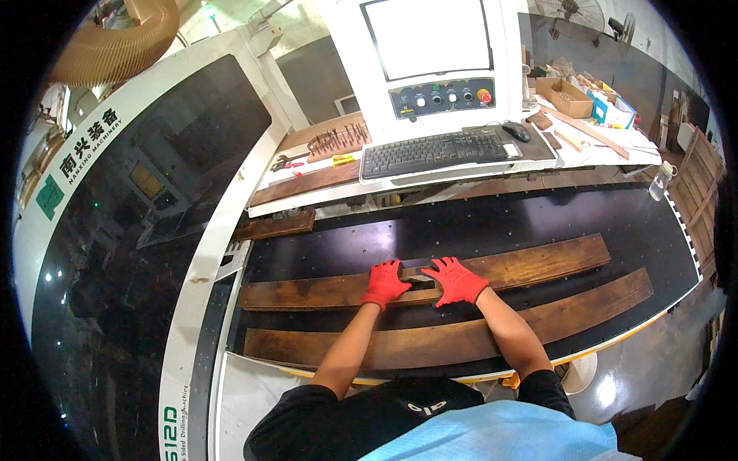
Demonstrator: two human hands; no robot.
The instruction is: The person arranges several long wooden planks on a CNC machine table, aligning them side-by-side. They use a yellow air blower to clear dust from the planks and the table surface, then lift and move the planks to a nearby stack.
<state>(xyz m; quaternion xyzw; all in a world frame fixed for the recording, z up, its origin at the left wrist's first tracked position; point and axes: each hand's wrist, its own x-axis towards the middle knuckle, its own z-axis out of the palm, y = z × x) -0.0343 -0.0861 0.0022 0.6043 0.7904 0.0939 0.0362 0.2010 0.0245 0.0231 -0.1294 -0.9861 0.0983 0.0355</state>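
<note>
Both my hands wear red gloves and lie on the farther of two long, dark brown wooden boards (530, 265). My left hand (386, 283) rests across the middle of this board, its thumb apart from bent fingers. Just to its right, my right hand (457, 282) is open, with fingers spread toward the left. A pale patch shows on the wood between the hands; I cannot tell what it is. The nearer board (584, 313) lies roughly parallel, passing under my forearms. Both boards rest on a black machine table (477, 223).
A keyboard (434, 154) and mouse (516, 131) sit beyond the table, below a bright screen (429, 38) and a control panel (443, 97). The white machine housing (200, 269) with a dark window stands left. A clear bottle (661, 181) is at the table's far right corner.
</note>
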